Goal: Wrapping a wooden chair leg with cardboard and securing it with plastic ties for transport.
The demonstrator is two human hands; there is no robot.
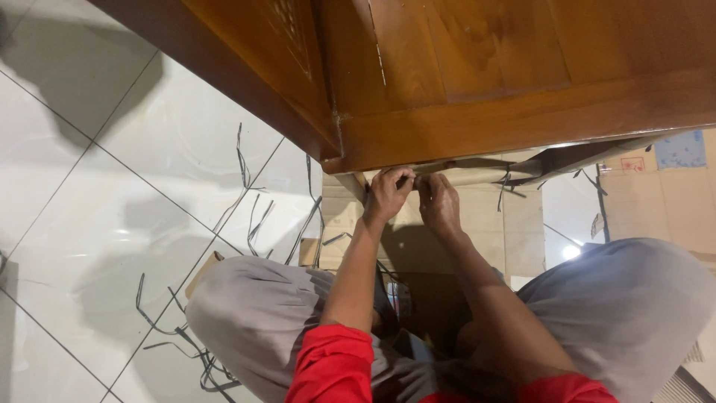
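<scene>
Both hands work at the bottom edge of a wooden cabinet, centre frame.
Left hand [388, 192] and right hand [438, 201] pinch closed on a dark strip [406, 179] under the wooden cabinet [477, 82]; peeling seems underway, calling for a steady pull.

Glossy white floor tiles [112, 186] with dark grout lines reflect a bright lamp. A brown wooden cabinet [477, 67] stands above, and flattened cardboard [656, 194] lies rightward.

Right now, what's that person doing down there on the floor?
A person squats on flattened cardboard beside a big wooden cabinet. Both hands are up at its bottom edge: the left hand and right hand pinch at a thin dark strip there. More cut dark strips lie scattered on the white floor tiles.
</scene>
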